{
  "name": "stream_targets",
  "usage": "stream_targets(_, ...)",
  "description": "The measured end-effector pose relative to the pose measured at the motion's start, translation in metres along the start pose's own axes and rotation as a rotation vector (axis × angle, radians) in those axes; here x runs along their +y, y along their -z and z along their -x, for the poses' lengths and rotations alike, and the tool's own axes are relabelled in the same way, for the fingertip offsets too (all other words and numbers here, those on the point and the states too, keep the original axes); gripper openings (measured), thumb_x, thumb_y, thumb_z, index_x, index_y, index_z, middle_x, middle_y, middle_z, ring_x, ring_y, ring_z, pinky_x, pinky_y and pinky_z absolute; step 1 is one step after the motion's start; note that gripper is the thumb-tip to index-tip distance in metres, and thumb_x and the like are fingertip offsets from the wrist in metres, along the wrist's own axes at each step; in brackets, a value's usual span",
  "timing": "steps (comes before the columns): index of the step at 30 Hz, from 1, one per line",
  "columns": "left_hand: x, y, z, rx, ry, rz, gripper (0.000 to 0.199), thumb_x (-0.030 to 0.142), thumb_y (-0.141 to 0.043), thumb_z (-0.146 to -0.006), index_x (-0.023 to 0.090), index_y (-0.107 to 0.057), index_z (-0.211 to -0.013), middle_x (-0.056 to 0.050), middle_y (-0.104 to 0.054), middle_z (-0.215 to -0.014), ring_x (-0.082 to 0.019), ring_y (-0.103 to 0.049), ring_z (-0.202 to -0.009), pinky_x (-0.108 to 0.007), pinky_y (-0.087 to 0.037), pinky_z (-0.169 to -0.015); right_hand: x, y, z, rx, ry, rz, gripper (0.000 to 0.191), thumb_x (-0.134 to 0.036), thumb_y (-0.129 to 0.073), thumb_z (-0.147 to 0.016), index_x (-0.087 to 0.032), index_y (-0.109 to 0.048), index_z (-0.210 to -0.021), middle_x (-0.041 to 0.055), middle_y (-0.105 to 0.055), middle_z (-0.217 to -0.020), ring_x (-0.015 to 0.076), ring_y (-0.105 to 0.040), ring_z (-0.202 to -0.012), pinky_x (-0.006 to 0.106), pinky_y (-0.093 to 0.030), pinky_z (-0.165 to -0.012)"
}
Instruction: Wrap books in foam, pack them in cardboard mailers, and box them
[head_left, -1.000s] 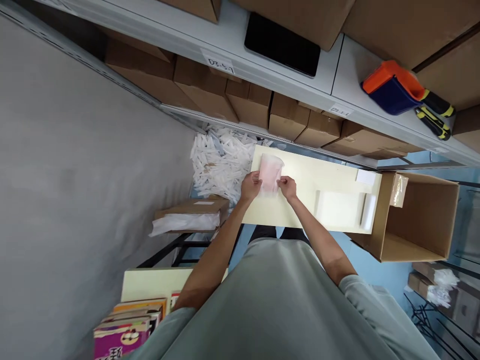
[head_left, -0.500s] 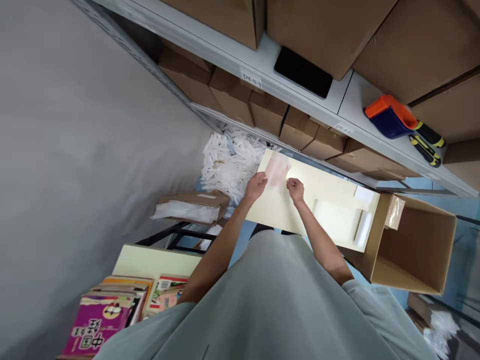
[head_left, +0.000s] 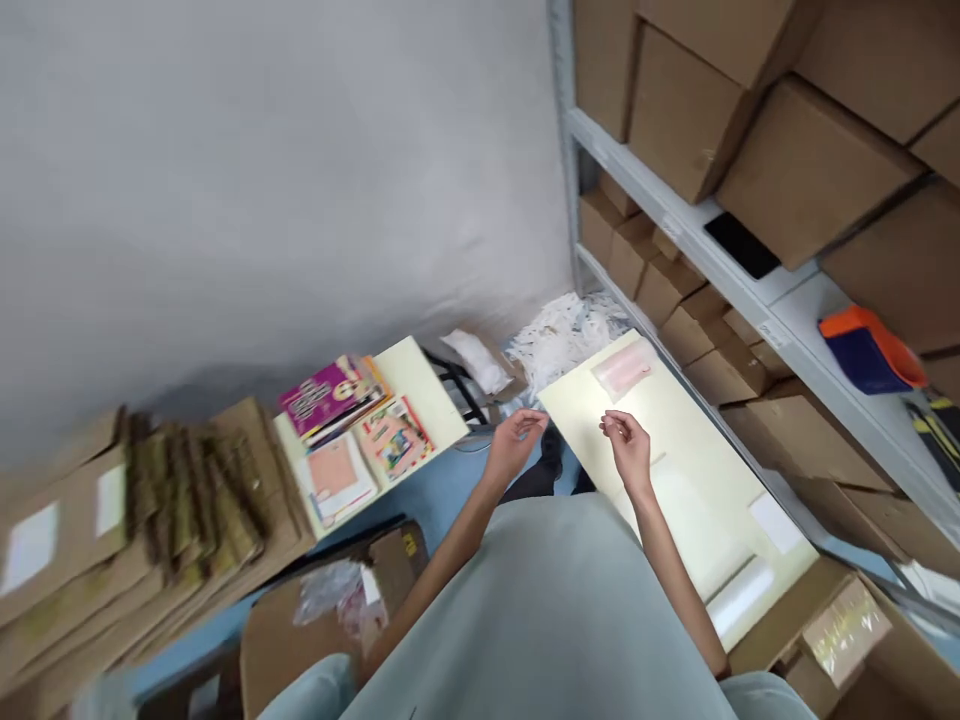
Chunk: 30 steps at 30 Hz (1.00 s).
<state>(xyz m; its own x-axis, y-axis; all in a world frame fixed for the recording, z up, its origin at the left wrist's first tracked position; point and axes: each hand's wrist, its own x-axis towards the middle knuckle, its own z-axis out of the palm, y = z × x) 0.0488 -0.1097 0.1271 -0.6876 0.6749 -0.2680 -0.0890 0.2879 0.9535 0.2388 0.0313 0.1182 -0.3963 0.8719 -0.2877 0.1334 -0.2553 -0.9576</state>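
Observation:
My left hand (head_left: 516,447) hangs in the air just off the near left edge of the cream-coloured table (head_left: 679,480). Its fingers curve loosely and nothing shows between them. Over that table's near edge is my right hand (head_left: 630,447), fingers half bent and slightly apart, also with nothing visible in it. Beyond the right hand, a pinkish sheet in what looks like a clear sleeve (head_left: 624,370) lies flat at the table's far end. A white roll (head_left: 739,597) and a white paper (head_left: 775,522) rest farther right on the same table.
Left stands a smaller table (head_left: 442,405) with a purple book (head_left: 324,397), other books and a pink-covered booklet (head_left: 332,468). Flattened cardboard (head_left: 277,480) is stacked beyond. Shelves of boxes (head_left: 817,170) line the right. White paper scraps (head_left: 562,335) pile in the corner.
My view has swung left, bringing the book table and cardboard into sight. Both hands have come away from the pinkish sheet, which stays on the table.

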Motion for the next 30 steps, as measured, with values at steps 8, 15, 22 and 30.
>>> stream_targets(8, 0.02, 0.062, 0.086, 0.264, -0.194, 0.096, 0.038, 0.06, -0.081, -0.095, 0.023, -0.072, -0.096, -0.012, -0.084, -0.11, -0.028, -0.08, -0.11, -0.047, -0.061, -0.107, -0.048, -0.075, 0.069, -0.372, 0.161, 0.048, 0.041, -0.061, -0.076, -0.099, -0.023, -0.082, -0.11, 0.0092, -0.086, -0.103, 0.0249, -0.082, -0.095, 0.042, -0.069, -0.092)
stream_targets(15, -0.005, 0.166, 0.146, 0.486, -0.227, 0.226, 0.041, 0.063, -0.08, -0.095, 0.024, -0.068, -0.095, -0.011, -0.084, -0.11, -0.026, -0.079, -0.108, -0.042, -0.059, -0.104, -0.058, -0.174, 0.144, -0.604, 0.242, 0.121, 0.042, -0.064, -0.075, -0.1, -0.024, -0.083, -0.109, 0.0095, -0.085, -0.103, 0.0265, -0.081, -0.095, 0.043, -0.069, -0.093)
stream_targets(22, -0.061, 0.323, 0.235, 0.755, -0.209, 0.343, 0.028, 0.051, -0.079, -0.093, 0.025, -0.067, -0.092, -0.01, -0.082, -0.111, -0.029, -0.078, -0.115, -0.044, -0.057, -0.11, -0.03, -0.316, 0.237, -0.859, 0.285, 0.252, 0.041, -0.065, -0.074, -0.099, -0.026, -0.083, -0.107, 0.0105, -0.084, -0.103, 0.0301, -0.08, -0.094, 0.048, -0.069, -0.093)
stream_targets(30, -0.125, 0.463, 0.336, 1.043, -0.125, 0.442, 0.017, 0.04, -0.079, -0.092, 0.025, -0.075, -0.098, -0.009, -0.083, -0.114, -0.029, -0.078, -0.117, -0.046, -0.059, -0.113, 0.012, -0.465, 0.331, -1.118, 0.246, 0.289, 0.04, -0.064, -0.075, -0.097, -0.025, -0.081, -0.105, 0.0082, -0.084, -0.098, 0.0275, -0.082, -0.091, 0.043, -0.069, -0.089)
